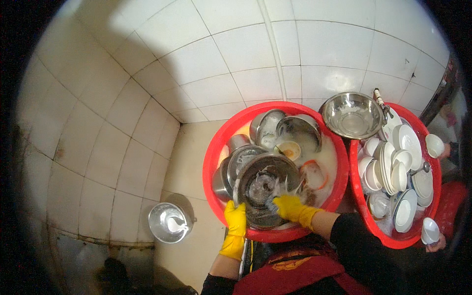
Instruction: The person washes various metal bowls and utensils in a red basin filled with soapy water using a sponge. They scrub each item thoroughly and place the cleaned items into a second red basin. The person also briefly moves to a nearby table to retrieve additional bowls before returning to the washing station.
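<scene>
In yellow rubber gloves, my left hand grips the near left rim of a wide metal basin. The basin is tilted, with dark, soapy residue inside. My right hand presses a greyish scrubbing pad against its inner wall; the pad is partly hidden by the glove. The basin rests in a large red plastic tub of cloudy water. Around it lie several metal pots, among them a tilted pot, a small bowl with orange residue, and an orange-rimmed container.
A second red tub on the right holds stacked white dishes. Another person's hands hold white bowls at its far side. A steel bowl sits between the tubs by a tap. A metal bucket stands left, near tiled walls.
</scene>
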`<action>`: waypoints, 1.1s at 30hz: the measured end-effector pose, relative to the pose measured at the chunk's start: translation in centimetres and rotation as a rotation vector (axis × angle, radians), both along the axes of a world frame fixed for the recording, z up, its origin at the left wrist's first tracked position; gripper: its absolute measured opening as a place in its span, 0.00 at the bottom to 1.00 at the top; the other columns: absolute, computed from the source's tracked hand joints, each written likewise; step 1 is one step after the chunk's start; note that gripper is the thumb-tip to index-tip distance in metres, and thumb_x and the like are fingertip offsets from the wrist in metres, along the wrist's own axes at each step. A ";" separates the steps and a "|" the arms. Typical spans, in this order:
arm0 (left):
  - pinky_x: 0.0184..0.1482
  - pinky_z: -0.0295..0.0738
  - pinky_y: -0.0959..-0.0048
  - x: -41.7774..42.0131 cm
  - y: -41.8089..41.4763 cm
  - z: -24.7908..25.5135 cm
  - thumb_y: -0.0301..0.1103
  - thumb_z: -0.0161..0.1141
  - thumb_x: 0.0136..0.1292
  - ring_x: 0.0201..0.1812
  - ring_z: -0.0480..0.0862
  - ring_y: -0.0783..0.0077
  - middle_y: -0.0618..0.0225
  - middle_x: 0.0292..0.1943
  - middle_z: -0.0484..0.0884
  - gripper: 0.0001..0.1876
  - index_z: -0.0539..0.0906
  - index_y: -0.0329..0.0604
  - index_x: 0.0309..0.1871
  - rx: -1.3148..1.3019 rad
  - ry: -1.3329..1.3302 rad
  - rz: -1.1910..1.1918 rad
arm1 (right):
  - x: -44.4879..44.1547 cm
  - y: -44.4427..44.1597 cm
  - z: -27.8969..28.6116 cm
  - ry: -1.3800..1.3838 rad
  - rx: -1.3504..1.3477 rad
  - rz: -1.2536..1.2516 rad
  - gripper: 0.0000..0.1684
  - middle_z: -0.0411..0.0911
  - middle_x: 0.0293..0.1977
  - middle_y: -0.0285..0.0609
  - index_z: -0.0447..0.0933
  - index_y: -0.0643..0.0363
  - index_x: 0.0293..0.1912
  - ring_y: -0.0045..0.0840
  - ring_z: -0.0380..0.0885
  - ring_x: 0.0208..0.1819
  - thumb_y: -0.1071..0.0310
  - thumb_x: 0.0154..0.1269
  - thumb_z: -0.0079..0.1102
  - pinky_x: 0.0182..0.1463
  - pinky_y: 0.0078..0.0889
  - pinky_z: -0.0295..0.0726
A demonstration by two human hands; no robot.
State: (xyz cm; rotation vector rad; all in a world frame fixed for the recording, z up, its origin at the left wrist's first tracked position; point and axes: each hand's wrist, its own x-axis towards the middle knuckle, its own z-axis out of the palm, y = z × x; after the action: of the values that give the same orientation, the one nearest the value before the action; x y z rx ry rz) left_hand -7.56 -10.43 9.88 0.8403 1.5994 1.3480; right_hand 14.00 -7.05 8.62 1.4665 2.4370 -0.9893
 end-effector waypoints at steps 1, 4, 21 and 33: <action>0.33 0.73 0.75 0.4 0.4 0.5 0.23 0.61 0.59 0.30 0.76 0.78 0.73 0.30 0.79 0.05 0.79 0.40 0.38 -0.045 0.056 -0.073 | 2.3 1.4 -5.6 0.037 0.261 -0.107 0.24 0.75 0.53 0.56 0.74 0.55 0.56 0.48 0.75 0.54 0.57 0.61 0.58 0.55 0.46 0.73; 0.36 0.73 0.76 -1.2 -0.1 -1.2 0.23 0.60 0.59 0.33 0.76 0.79 0.72 0.33 0.80 0.05 0.79 0.39 0.39 -0.042 0.142 -0.050 | 1.8 3.5 -4.1 0.159 0.208 -0.310 0.24 0.74 0.54 0.56 0.74 0.54 0.56 0.49 0.73 0.56 0.58 0.61 0.58 0.57 0.46 0.73; 0.38 0.75 0.76 0.7 -0.5 -1.9 0.20 0.58 0.57 0.33 0.79 0.76 0.73 0.34 0.82 0.12 0.81 0.41 0.45 -0.057 -0.136 -0.039 | -4.3 2.8 -4.0 0.342 0.212 -0.452 0.20 0.77 0.40 0.62 0.70 0.61 0.48 0.54 0.77 0.43 0.57 0.64 0.55 0.47 0.53 0.74; 0.38 0.75 0.76 0.9 -0.3 -1.7 0.19 0.57 0.56 0.35 0.79 0.75 0.72 0.36 0.83 0.15 0.80 0.41 0.47 -0.076 -0.122 -0.072 | -4.3 0.7 -4.2 0.406 0.178 -0.310 0.19 0.78 0.37 0.60 0.70 0.59 0.46 0.57 0.77 0.40 0.56 0.62 0.55 0.43 0.56 0.73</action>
State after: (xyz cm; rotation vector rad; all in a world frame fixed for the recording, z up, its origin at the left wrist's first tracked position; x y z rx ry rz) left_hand -6.64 -10.70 8.18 0.7480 1.5024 1.2561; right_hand 9.66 -6.31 4.38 1.9129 2.6810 -1.2671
